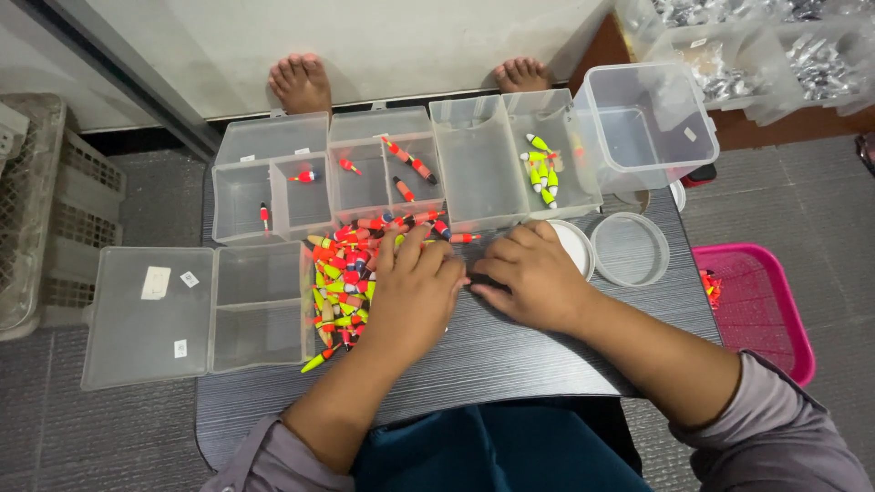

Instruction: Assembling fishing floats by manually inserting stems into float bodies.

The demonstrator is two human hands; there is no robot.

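Standing over the work, one sees a dark grey table [510, 360] filling the middle of the view, with a person seated at six o'clock, both forearms stretched across it. A row of clear plastic bins [410, 164] lines the table's far edge at twelve o'clock; most hold only a few pieces, and one toward one o'clock holds several yellow-green floats [543, 170]. An open clear box [649, 123] sits tilted at two o'clock. A flat clear case with its lid open [200, 310] lies at nine o'clock. A pink basket [761, 305] stands on the floor at three o'clock, well apart from the hands. Two round clear lids [629, 248] rest just beyond the right hand.

A pile of small orange, red and yellow fishing floats [344, 278] lies at ten o'clock of centre, against the case. The left hand [415, 292] lies palm down, fingers spread and resting on the pile's right edge. The right hand [533, 278] lies beside it, fingers curled down onto the tabletop; whether it pinches anything cannot be told.
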